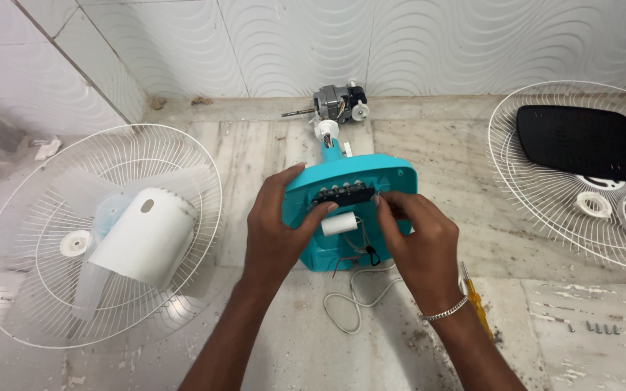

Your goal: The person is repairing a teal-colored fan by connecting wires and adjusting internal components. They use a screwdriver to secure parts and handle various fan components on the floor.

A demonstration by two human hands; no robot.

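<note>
Head view: teal fan base housing (393, 177) lies open side up on the marble floor (472, 217), centre frame, between both hands. Left hand (277, 232) clamps the housing's left edge, fingers wrapped over the rim, thumb lying across the inside just under the black switch strip (342, 194). Right hand (418, 239) sits over the right half, fingertips (385, 206) pinched at the right end of the switch strip; cannot tell whether they grip the strip itself or something small beside it. White cylindrical capacitor (340, 224) lies inside the housing just below the strip, between the two thumbs, touching neither that I can see. Red and black wires (360, 255) run out of the lower edge, white cord (349, 300) loops on the floor just below. Yellow-handled screwdriver (476, 300) lies on the floor under the right wrist. Bare motor (338, 103) sits by the wall, behind the housing. White fan guard (23, 275) with clear blades and a white motor cover (146, 235) lies left; second guard (537, 203) holding a black panel (581, 141) lies right. Row of screws (597, 328) at bottom right.
</note>
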